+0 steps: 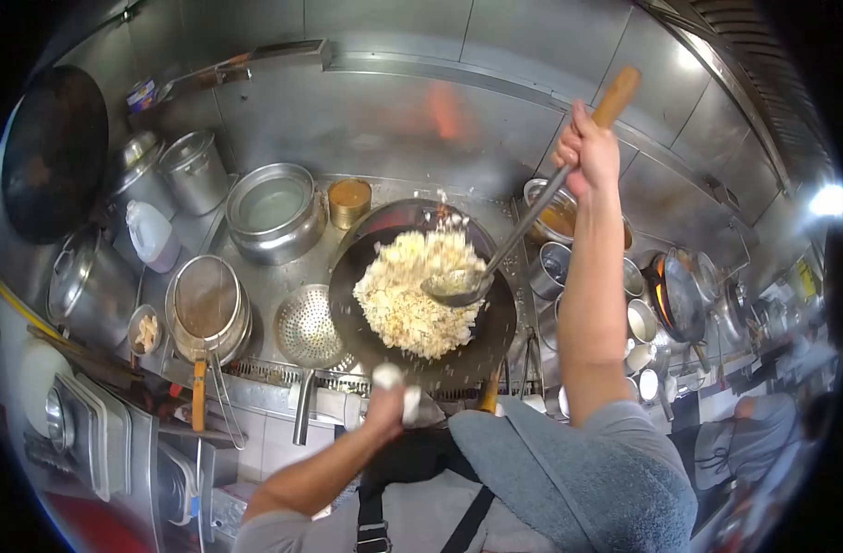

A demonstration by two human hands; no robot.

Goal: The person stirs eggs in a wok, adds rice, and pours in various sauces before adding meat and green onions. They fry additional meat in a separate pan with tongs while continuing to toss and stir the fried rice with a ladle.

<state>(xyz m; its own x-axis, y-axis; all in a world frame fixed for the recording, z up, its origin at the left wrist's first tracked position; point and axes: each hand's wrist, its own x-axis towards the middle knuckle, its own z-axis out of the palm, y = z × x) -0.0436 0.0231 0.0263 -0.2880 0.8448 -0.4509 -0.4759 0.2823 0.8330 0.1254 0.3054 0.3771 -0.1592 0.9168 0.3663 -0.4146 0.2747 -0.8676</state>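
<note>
My right hand (pixel 584 149) is wrapped round the long shaft of a ladle (pixel 529 224), just below its wooden end. The ladle's bowl rests in a heap of fried rice (pixel 421 318), white and pale yellow, inside a dark wok (pixel 500 323). Grains are in the air near the far side of the wok, and the heap is partly blurred. At the wok's near rim my left hand (pixel 384 405) is closed on a white cloth (pixel 388 375). Motion blurs it, and the wok's edge under the cloth is hidden.
Left of the wok are a perforated strainer (pixel 309 324), a mesh sieve (pixel 203 300) on a pot, a large pot of liquid (pixel 272 207) and a can (pixel 349 198). Several seasoning containers (pixel 555 263) stand to the right. Another person (pixel 753 442) is at far right.
</note>
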